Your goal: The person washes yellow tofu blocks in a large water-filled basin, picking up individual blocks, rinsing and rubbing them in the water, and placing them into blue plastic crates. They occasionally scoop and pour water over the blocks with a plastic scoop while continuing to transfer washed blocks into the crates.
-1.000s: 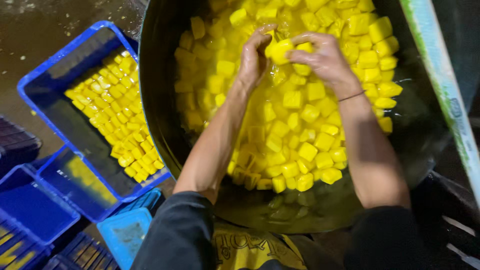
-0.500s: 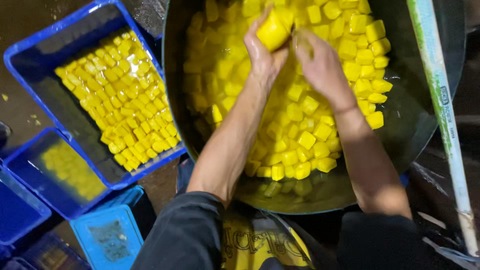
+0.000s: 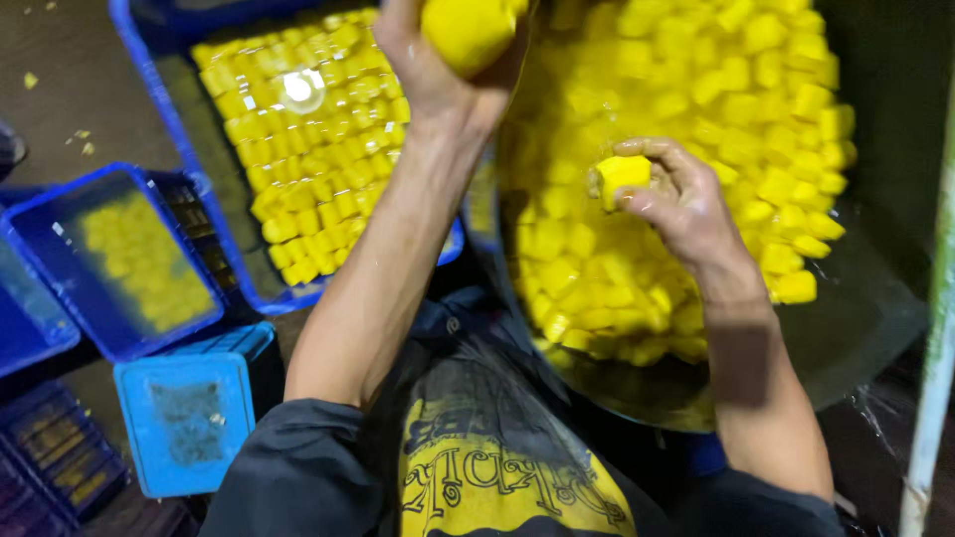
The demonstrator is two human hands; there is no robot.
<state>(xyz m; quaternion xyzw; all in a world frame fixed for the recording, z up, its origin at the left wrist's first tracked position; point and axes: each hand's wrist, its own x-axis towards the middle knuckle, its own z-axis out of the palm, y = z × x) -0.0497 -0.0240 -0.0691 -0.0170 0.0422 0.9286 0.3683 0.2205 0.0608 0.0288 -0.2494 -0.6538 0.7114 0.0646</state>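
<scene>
My left hand [image 3: 438, 70] has lifted a yellow cube [image 3: 466, 30] from the pan [image 3: 865, 328] toward the blue crate [image 3: 199, 189]. My right hand [image 3: 676, 204] now grips another cube [image 3: 622, 177].

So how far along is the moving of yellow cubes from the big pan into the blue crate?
Done: the blue crate already holds a near-full layer of neatly rowed cubes. In hand: the left hand carries a yellow cube between pan and crate; the right hand has its grip on another cube. Left: the dark pan holds a large heap.
</scene>
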